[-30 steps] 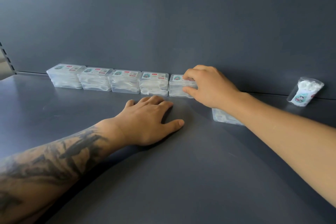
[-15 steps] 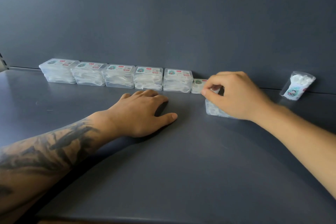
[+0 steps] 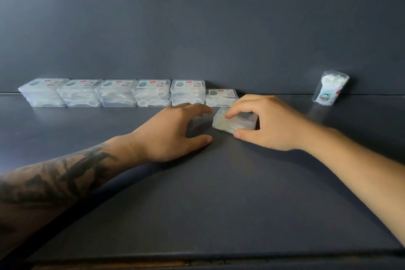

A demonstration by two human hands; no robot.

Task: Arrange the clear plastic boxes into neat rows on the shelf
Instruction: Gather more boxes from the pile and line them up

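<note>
Pinching a clear box [image 3: 234,121] of white pieces, right hand [image 3: 269,124]; left hand [image 3: 173,132] open, empty.

Off to the far right, a small clear packet [image 3: 331,88] leans tilted against the dark grey back panel [image 3: 197,17], white pieces bunched in its upper part and a printed label with a cartoon figure lower down. It stands alone, well apart from everything else. A thin seam runs where the back panel meets the flat surface. Along the near edge, a brown strip [image 3: 153,266] peeks out
</note>
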